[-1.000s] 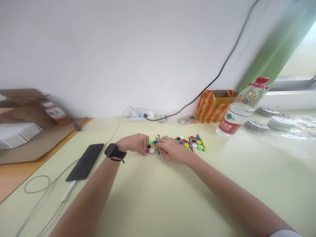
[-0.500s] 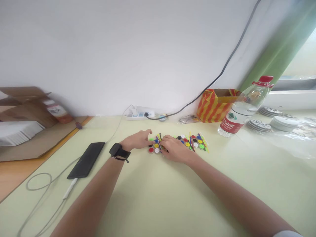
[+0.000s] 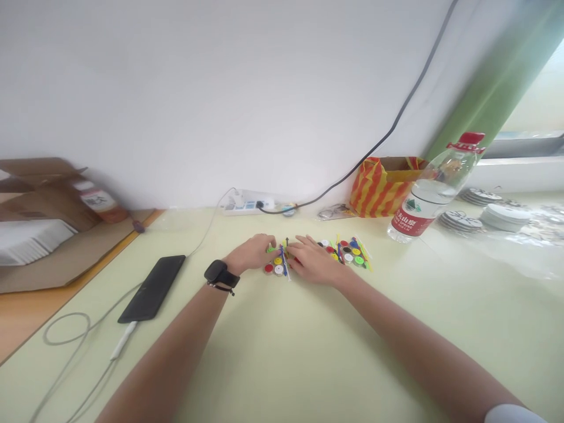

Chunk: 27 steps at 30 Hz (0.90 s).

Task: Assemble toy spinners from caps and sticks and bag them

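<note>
While a flat black rectangular phone lies left of it, left hand is curled at small round multicoloured plastic discs, grip cannot be told | thin blue plastic stick: between both hands | right hand: fingers bent over more discs, grip unclear

Discs and sticks lie on the table, between phone and bottle.
A power strip lies behind them; a carton stands far left, a bag behind the bottle.
</note>
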Each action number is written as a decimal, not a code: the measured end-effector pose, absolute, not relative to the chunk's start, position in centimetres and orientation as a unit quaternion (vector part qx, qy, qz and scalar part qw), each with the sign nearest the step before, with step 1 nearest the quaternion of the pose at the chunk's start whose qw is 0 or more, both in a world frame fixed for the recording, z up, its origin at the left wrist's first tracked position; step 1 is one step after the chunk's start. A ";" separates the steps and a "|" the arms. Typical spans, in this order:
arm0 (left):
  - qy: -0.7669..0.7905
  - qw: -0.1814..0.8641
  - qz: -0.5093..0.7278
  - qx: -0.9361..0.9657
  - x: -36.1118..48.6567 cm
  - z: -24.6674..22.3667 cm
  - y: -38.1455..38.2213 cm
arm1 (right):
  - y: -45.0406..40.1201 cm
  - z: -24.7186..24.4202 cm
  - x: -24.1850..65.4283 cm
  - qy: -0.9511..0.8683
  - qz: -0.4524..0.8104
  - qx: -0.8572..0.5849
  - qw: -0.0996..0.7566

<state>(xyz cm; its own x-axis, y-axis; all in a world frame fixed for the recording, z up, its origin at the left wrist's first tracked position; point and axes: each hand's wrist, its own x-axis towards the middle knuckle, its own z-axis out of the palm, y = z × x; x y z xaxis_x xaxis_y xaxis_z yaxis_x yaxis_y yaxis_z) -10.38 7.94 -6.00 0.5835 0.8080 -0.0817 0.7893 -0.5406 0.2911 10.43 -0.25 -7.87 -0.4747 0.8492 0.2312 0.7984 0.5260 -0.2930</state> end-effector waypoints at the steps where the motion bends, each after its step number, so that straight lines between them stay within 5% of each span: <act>1: 0.454 0.152 0.032 0.877 -10.3 -6.0 7.9 | -0.3 -7.9 10.4 -0.856 0.073 -0.481 0.174; 8: 0.459 0.157 0.027 0.874 -10.3 -5.4 7.5 | 0.5 -7.3 12.2 -0.861 0.114 -0.459 0.187; 15: 0.379 0.158 0.216 0.886 -9.1 -2.4 5.6 | 1.2 -3.5 16.0 -0.777 0.148 -0.507 0.342; 23: 0.252 0.132 0.304 0.909 -4.7 -2.2 0.6 | -1.7 -2.2 10.2 -0.619 0.518 -0.381 0.451; 27: 0.243 0.100 0.286 0.921 -4.2 -2.5 0.0 | -2.4 -2.3 8.6 -0.590 0.549 -0.360 0.470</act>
